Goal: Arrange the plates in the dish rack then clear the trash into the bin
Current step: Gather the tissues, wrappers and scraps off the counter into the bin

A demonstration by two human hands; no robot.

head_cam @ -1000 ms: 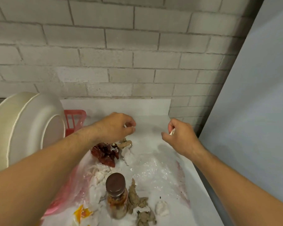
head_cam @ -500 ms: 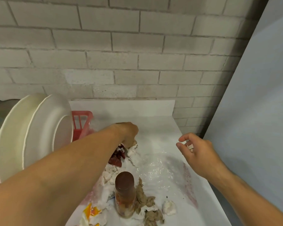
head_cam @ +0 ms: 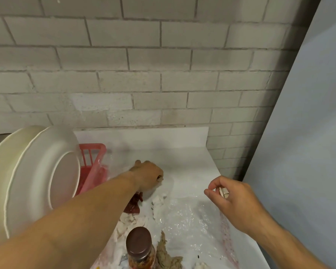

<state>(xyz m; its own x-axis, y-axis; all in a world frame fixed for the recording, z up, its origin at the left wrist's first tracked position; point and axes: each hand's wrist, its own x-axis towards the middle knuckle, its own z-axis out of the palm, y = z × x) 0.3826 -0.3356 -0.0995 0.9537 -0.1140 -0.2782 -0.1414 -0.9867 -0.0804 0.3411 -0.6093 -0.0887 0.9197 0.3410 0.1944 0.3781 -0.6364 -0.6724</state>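
Trash (head_cam: 159,202) lies strewn over the clear plastic sheet (head_cam: 188,216) on the white counter (head_cam: 182,156), in front of a brown-capped jar (head_cam: 140,247); two plates (head_cam: 41,177) already stand on edge in the pink dish rack (head_cam: 93,152). The left hand (head_cam: 146,176) is clenched down at the sheet's far end, on what I cannot tell. The right hand (head_cam: 235,200) pinches a small pale scrap (head_cam: 224,192). Best practice, I judge: draw the sheet's edges inward so the scraps bundle together, and move the jar aside first so it doesn't tip.
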